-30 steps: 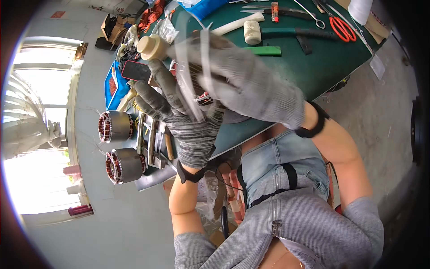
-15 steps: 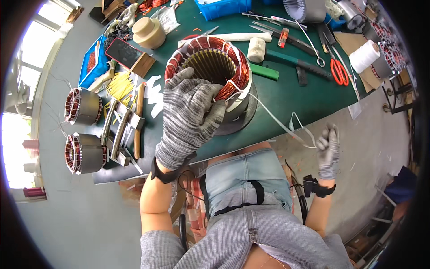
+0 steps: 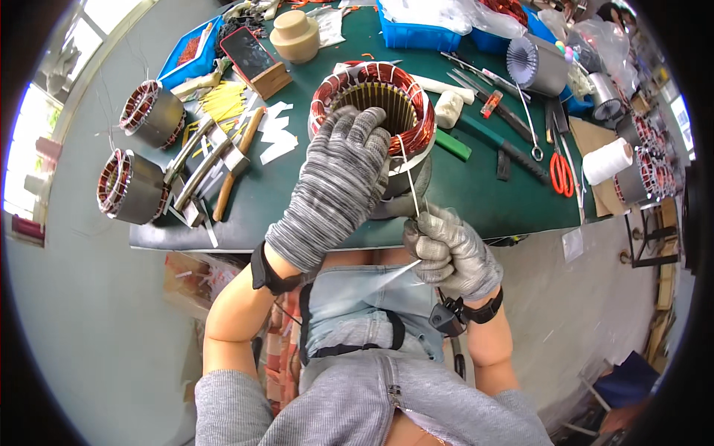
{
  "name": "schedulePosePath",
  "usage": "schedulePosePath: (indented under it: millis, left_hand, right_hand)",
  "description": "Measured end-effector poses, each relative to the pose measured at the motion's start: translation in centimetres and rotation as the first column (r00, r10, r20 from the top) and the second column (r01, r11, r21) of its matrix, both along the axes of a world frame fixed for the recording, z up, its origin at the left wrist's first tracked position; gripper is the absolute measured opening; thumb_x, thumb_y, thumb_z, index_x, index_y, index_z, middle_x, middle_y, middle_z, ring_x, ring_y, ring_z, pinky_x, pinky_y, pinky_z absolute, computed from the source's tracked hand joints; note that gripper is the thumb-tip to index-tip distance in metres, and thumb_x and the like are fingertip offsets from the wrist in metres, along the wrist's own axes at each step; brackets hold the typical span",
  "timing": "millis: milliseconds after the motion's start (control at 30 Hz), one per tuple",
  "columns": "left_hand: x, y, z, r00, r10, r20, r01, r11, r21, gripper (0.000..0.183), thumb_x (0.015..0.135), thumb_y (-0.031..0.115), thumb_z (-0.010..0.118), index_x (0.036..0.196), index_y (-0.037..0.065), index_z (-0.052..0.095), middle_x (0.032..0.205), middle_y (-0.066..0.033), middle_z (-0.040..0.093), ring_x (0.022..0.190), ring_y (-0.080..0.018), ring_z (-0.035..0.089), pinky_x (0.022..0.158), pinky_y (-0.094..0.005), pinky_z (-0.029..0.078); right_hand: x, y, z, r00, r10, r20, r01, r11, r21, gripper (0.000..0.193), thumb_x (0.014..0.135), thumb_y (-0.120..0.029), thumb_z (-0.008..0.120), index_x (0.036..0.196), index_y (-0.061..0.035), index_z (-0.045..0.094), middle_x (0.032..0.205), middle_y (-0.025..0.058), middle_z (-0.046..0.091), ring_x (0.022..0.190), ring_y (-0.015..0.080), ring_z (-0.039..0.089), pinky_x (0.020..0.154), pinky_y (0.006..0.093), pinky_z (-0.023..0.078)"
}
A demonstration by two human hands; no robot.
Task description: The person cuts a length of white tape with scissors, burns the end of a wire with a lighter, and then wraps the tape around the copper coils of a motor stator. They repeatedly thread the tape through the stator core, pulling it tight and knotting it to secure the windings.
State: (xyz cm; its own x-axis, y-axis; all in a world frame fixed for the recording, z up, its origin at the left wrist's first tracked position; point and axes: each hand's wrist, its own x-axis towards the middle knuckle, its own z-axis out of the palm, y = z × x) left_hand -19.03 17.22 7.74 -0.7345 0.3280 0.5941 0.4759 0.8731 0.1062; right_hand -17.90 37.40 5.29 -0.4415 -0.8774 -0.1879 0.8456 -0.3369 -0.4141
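A motor stator (image 3: 421, 121) with copper windings round its top and slots inside stands on the green table. My left hand (image 3: 335, 182), in a grey striped glove, grips its near rim, the fingers bent over the coils toward the bore. Just in front of the stator, over the table's front edge, my gloved right hand (image 3: 455, 256) is closed on a white lacing cord (image 3: 409, 172). The cord runs taut from the near right of the coils down into the fist, and a loose, blurred tail leaves it to the lower left.
Two wound stators (image 3: 132, 186) stand at the left, beside a wooden-handled hammer (image 3: 236, 167) and yellow strips (image 3: 223, 108). Right of the held stator lie a green-handled mallet (image 3: 483, 134), red-handled scissors (image 3: 561, 175) and a white thread spool (image 3: 608, 161). Blue bins (image 3: 420, 33) line the back.
My right hand has come in from the far right to just before the stator, still holding the cord. The left hand stays on the coils. The whole view has shifted.
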Motion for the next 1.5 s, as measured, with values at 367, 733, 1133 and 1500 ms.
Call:
schedulePosePath:
  millis: [367, 733, 1133, 1500]
  left_hand:
    - [-1.5, 2.0, -2.4, 0.945, 0.141, -0.294, -0.09, 0.979, 0.181, 0.014, 0.068, 0.011, 0.053, 0.082, 0.009, 0.056, 0.073, -0.0078, 0.053, 0.065, -0.0284, 0.05, 0.062, -0.0412, 0.039]
    - [-2.1, -0.7, -1.8, 0.978, -0.011, -0.209, 0.035, 0.993, 0.11, 0.017, 0.072, 0.017, 0.056, 0.087, 0.011, 0.06, 0.073, -0.0066, 0.055, 0.071, -0.0272, 0.053, 0.067, -0.0396, 0.04]
    - [-1.7, -0.7, 0.6, 0.981, -0.182, 0.062, 0.175, 0.98, 0.096, 0.024, 0.07, 0.019, 0.072, 0.089, 0.005, 0.064, 0.081, -0.0105, 0.062, 0.082, -0.0292, 0.057, 0.076, -0.0403, 0.043]
    - [-1.5, -0.7, 1.8, 0.928, -0.133, 0.348, 0.093, 0.987, 0.128, 0.025, 0.073, 0.019, 0.069, 0.095, 0.006, 0.065, 0.076, -0.0118, 0.065, 0.069, -0.0286, 0.061, 0.066, -0.0376, 0.048]
  right_hand:
    - [0.5, -4.7, -3.6, 0.835, -0.526, 0.164, 0.543, 0.738, -0.4, 0.029, 0.097, -0.032, 0.04, 0.094, -0.0135, 0.061, 0.053, -0.0113, 0.024, 0.04, 0.0012, 0.021, 0.034, 0.0164, 0.018]
    - [0.2, -4.2, -0.9, 0.808, -0.492, -0.324, 0.528, 0.848, 0.031, 0.029, 0.096, -0.034, 0.047, 0.088, -0.0067, 0.05, 0.06, -0.0068, 0.03, 0.047, 0.0023, 0.027, 0.041, 0.0161, 0.023]
    - [-3.7, 1.8, 0.5, -0.26, 0.435, -0.862, 0.957, -0.001, -0.289, 0.03, 0.087, -0.014, 0.051, 0.115, -0.0086, 0.059, 0.104, 0.0159, 0.056, 0.089, 0.0308, 0.055, 0.081, 0.0384, 0.046]
    - [0.6, -0.6, -1.6, 0.352, 0.563, -0.747, 0.855, 0.132, 0.502, 0.051, 0.083, -0.027, 0.06, 0.128, -0.0106, 0.044, 0.11, 0.0162, 0.057, 0.099, 0.034, 0.057, 0.088, 0.0419, 0.046]
